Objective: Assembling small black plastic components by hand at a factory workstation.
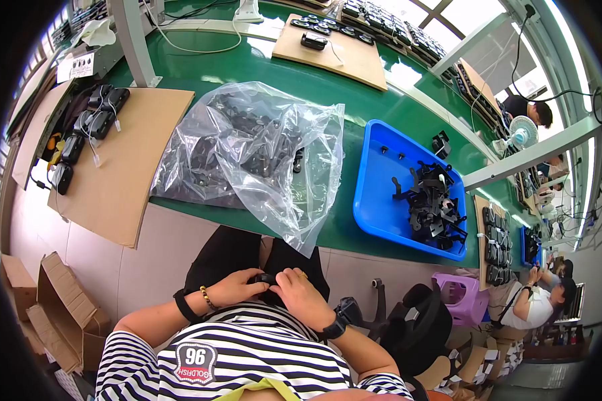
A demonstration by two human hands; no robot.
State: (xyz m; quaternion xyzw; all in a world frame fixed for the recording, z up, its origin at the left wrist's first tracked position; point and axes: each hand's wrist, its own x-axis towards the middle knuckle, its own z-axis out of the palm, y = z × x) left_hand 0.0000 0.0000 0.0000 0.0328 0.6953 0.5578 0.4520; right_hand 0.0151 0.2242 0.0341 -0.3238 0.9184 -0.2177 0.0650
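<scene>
While both hands work in the lap below the bench's near edge, the left hand point(237, 287) and right hand point(301, 294) each grip one small black part point(264, 279) between closed fingers. Many parts remain in the plastic bag point(247, 147) and the blue tray point(381, 194).

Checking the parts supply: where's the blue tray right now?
In the head view, the blue tray sits on the green bench to the person's right, just right of the clear plastic bag, holding a pile of black parts.
</scene>
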